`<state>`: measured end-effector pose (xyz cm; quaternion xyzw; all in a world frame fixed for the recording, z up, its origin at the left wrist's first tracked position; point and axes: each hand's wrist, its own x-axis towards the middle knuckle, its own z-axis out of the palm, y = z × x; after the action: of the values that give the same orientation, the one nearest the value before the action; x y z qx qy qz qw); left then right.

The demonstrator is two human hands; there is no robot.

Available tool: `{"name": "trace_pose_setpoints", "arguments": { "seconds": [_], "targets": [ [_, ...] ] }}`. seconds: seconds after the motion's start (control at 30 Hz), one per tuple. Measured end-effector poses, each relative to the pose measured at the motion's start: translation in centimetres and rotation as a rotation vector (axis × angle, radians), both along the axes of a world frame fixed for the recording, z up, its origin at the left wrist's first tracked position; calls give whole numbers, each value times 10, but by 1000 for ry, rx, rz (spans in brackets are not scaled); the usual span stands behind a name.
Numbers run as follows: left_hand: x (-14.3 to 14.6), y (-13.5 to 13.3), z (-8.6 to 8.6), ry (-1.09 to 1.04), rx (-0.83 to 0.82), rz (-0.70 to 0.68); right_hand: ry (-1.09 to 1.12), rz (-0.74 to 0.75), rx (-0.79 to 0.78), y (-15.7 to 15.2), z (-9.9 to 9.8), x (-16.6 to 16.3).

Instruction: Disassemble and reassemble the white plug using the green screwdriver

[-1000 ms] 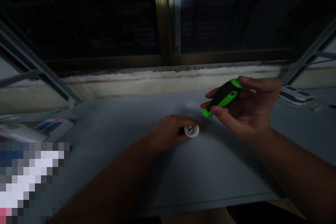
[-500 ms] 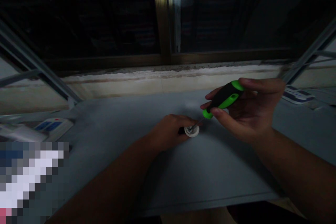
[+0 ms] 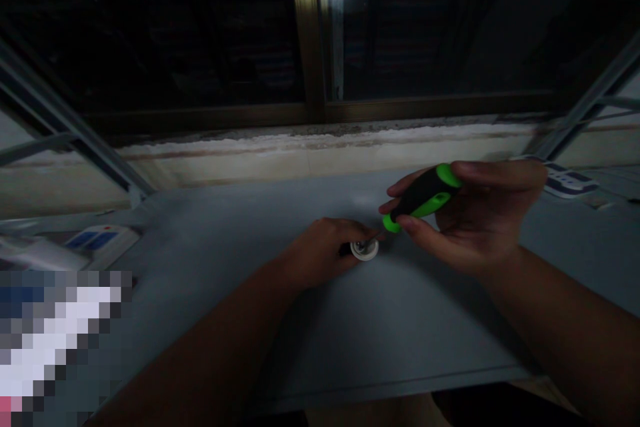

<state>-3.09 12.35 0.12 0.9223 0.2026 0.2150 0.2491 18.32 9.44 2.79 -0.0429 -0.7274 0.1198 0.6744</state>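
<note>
My left hand (image 3: 327, 250) is closed around a small white round socket-like fitting (image 3: 370, 251), its open end facing up toward me. Some metal shows inside the cup, too small to make out. A screwdriver (image 3: 423, 200) with a black and green handle slants down from the upper right, its thin shaft reaching into the fitting. My right hand (image 3: 475, 213) holds that handle between thumb and fingers, with the index finger over the green butt end. Where the tip meets the inside of the fitting is hard to see.
Below my hands lies a grey table (image 3: 400, 333). Power strips sit at both sides, a white one (image 3: 113, 240) at left and another (image 3: 570, 180) at right. Metal frame bars (image 3: 100, 127) slope up on either side. Behind the table are a tiled ledge (image 3: 260, 163) and a dark window.
My right hand has lowered slightly, and the screwdriver lies at a flatter slant with its handle turned a little. The left hand and the fitting have barely moved.
</note>
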Motion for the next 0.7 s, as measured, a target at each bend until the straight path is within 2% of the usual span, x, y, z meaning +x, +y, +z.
{"name": "trace_pose_setpoints", "arguments": {
  "seconds": [0.13, 0.23, 0.3, 0.43, 0.57, 0.7],
  "targets": [
    [-1, 0, -2, 10, 11, 19, -23, -28, 45, 0, 4, 4],
    [-2, 1, -3, 12, 26, 26, -163, -96, -6, -3, 9, 9],
    [-2, 0, -2, 16, 33, 32, -207, -56, -27, -7, 11, 10],
    [-1, -2, 2, 15, 27, 41, -141, 86, -7, -13, 13, 7],
    [-1, -4, 3, 2, -15, 72, -197, -1, -3, -15, 13, 8],
    [-2, -3, 2, -5, -60, 59, -127, -56, 11, -17, 13, 8]
  ]
}}
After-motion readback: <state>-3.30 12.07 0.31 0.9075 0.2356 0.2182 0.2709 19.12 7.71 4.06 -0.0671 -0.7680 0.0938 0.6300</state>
